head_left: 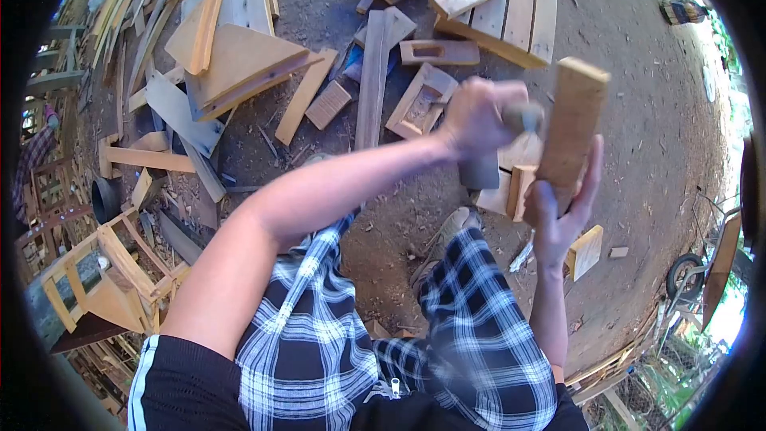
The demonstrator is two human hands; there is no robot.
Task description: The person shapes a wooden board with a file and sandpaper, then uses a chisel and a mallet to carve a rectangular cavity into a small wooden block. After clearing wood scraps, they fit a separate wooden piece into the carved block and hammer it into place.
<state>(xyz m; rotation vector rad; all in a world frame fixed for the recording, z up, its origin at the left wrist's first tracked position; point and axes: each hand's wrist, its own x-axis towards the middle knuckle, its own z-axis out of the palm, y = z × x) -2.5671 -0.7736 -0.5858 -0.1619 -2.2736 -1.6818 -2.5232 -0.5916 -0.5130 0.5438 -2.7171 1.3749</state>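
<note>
My left hand [483,116], blurred by motion, is closed around a tool handle [523,117] whose rounded end points right. Just below this fist shows a dark, flat, blade-like piece [479,172]; its join to the handle is hidden. My right hand [565,219] grips the lower end of a thick wooden block [573,124], thumb on the near face and fingers along the right side. The block stands nearly upright, to the right of the tool. Behind and below it are light wood pieces [520,191] on the ground.
Mortised wood [439,53], a hollowed wooden box [411,124] and a long board [372,80] lie ahead. Stacked panels [239,64] are at upper left, a slatted top [519,4] at upper right. A wooden frame [120,259] stands left, a wheel [685,277] right.
</note>
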